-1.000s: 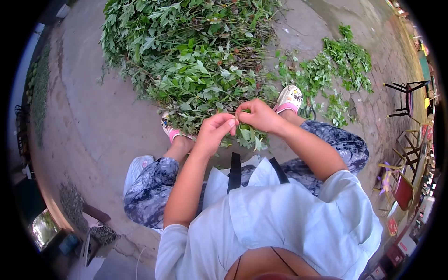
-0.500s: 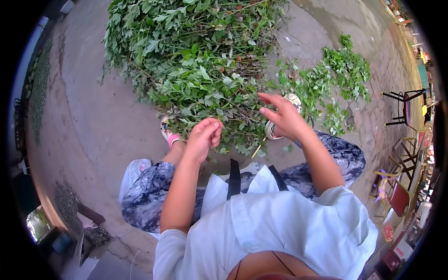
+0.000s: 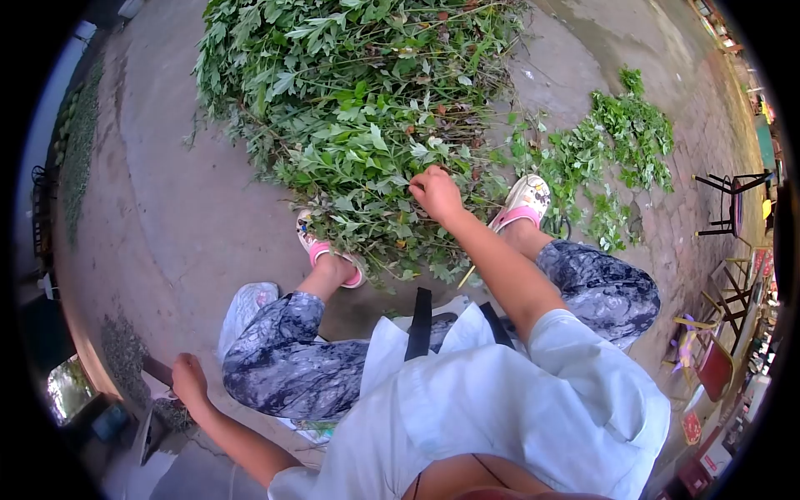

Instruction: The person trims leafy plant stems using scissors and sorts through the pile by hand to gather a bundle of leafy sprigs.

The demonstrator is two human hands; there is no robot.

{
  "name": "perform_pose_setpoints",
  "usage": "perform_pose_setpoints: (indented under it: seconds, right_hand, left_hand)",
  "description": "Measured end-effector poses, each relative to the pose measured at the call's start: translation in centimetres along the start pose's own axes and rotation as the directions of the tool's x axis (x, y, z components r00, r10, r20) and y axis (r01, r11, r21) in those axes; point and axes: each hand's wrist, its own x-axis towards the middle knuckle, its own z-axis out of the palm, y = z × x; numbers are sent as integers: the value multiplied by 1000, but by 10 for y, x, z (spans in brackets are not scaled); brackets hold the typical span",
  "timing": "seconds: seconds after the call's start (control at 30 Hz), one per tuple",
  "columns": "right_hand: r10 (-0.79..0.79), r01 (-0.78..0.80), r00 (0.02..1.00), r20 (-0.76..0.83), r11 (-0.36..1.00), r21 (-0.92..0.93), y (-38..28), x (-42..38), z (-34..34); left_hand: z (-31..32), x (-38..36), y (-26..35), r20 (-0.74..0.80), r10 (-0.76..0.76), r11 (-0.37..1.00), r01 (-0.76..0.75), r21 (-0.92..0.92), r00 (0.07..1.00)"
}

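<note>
Out on the concrete yard (image 3: 192,192): right hand (image 3: 433,192) now clenched into the herb pile (image 3: 358,108), left hand (image 3: 188,379) dropped back, gripping something dark — picking's paused.

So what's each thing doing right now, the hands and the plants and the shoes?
right hand: closed, gripping stems in the big pile
left hand: down at the side, on a dark handle
big leaf pile: heaped on the ground
small leaf pile: spread loose
shoes: on the feet, at the pile's edge
</note>
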Motion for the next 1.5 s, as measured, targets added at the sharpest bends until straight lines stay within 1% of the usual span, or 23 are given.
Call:
perform_pose_setpoints:
  seconds: [0.07,0.13,0.17,0.2,0.23,0.3,0.33,0.4,0.53,0.57,0.6,0.67,0.7,0.9,1.13,1.2,1.23,1.27,1.33,1.37,1.43,1.47,1.5]
  right_hand:
    - [43,-46,999,27,991,130,-13,3,-12]
    - [49,-169,970,237,838,519,-29,-4,-34]
    - [53,-326,912,406,693,643,-42,-9,-49]
    - [45,-323,911,411,697,640,-49,-14,-56]
    - [-55,-348,878,475,608,714,-54,-21,-62]
    - [-228,-402,804,549,472,785,-62,-31,-75]
    - [-233,-398,802,549,477,784,-67,-34,-81]
    - [-319,-404,740,592,492,771,-71,-42,-90]
    - [-327,-368,757,565,500,784,-76,-51,-96]
    - [-279,-191,796,537,726,661,-79,-52,-104]
    - [-279,-190,799,533,723,664,-87,-53,-110]
    - [-187,109,930,318,962,249,-102,-55,-116]
    - [-313,287,940,138,940,183,-105,-55,-115]
    - [-472,472,881,-19,879,67,-87,-55,-99]
    - [-448,504,864,-231,773,386,-87,-61,-103]
    - [-86,243,952,-295,799,551,-83,-66,-103]
    - [136,103,953,-272,696,710,-80,-67,-101]
    - [136,102,953,-271,698,709,-74,-66,-107]
    - [425,-82,905,17,136,987,-57,-58,-124]
    - [425,-82,905,17,136,987,-58,-56,-130]
    - [251,-251,956,151,434,865,-63,-52,-141]
    - [249,-251,956,153,433,866,-67,-47,-141]
    - [-97,116,993,-66,704,701,-72,-42,-139]
  left_hand:
    - [13,-5,-8,78,-7,989,-4,147,997]
    - [13,-12,18,-124,209,962,-227,-150,970]
    - [-6,-21,57,-149,277,858,-314,-407,949]
    - [-9,-25,92,-180,369,641,-390,-662,912]
    - [-25,-39,134,-116,488,377,-328,-866,865]
    - [-27,-58,202,-95,747,-83,-49,-995,658]
    - [-24,-61,230,-59,810,-154,114,-981,584]
    - [-5,-63,277,-72,810,-292,293,-910,583]
    - [-42,-79,309,116,811,-208,468,-859,574]
    - [-39,-82,317,109,758,-247,437,-865,643]
    - [-38,-85,322,102,699,-281,403,-871,708]
    - [-42,-93,325,151,702,-249,439,-864,696]
    - [-40,-96,329,212,692,-260,512,-819,690]
    - [-26,-97,333,317,725,-196,625,-756,611]
    - [-26,-100,334,309,731,-182,610,-772,609]
    - [-30,-101,335,292,707,-215,589,-779,645]
    - [-30,-95,333,293,707,-215,591,-778,643]
    - [-30,-84,328,267,709,-253,589,-768,653]
    - [-33,-73,320,255,705,-256,573,-778,662]
    - [-36,-74,319,242,706,-250,554,-794,665]
    - [-38,-74,319,229,705,-245,534,-809,671]
    - [-38,-74,321,216,724,-240,533,-811,655]
    - [-37,-76,324,202,743,-235,531,-814,638]
